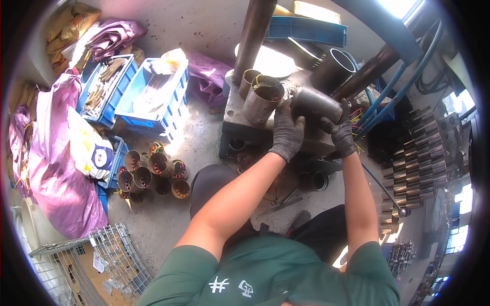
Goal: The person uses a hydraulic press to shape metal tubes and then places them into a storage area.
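Note:
A dark metal cylinder lies sideways between my hands, above the press's metal table. My left hand, in a dark grey glove, grips its left end with the thumb up. At the other end my right hand, gloved alike, closes round the rim; several of its fingers are hidden behind the metal. Just left of my left hand stands an upright metal cylinder with coloured wires inside. Behind it is another cylinder. A wider dark cylinder leans behind the held one.
Thick steel posts and blue hoses rise around the table. Wire-filled cylinders stand on the floor at left, near blue crates and purple sacks. Stacked metal cylinders are at right, a wire cage at lower left.

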The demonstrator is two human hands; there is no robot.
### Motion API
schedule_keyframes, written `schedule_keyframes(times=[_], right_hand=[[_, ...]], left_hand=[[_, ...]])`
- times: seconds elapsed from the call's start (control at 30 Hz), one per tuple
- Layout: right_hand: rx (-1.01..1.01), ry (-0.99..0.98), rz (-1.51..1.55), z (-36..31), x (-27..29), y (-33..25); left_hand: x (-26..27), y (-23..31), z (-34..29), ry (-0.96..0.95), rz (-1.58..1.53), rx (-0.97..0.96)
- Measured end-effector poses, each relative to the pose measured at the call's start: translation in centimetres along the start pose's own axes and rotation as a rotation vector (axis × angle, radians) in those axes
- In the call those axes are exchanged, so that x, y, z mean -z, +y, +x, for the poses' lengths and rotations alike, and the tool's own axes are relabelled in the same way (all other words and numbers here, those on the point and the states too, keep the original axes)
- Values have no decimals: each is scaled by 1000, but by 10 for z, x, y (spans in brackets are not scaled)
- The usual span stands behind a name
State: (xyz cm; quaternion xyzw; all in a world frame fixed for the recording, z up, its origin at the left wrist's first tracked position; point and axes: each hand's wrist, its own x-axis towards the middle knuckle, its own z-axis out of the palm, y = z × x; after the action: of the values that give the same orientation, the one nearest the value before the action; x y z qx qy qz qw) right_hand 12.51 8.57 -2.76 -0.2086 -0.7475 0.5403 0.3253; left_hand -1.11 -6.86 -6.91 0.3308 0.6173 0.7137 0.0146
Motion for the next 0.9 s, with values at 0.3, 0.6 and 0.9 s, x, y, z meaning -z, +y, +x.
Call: schedule_keyframes(times=[0.3,0.6,0.9], right_hand=[[-325,-155,157,-28,59,-10],[-285,0,-101,-39,63,-8],[-246,62,99,-46,47,-12]], left_hand=[[-3,17,0,-345,62,116],[-8,19,-3,-406,-203,299],[-8,-10,2,-164,-506,407]])
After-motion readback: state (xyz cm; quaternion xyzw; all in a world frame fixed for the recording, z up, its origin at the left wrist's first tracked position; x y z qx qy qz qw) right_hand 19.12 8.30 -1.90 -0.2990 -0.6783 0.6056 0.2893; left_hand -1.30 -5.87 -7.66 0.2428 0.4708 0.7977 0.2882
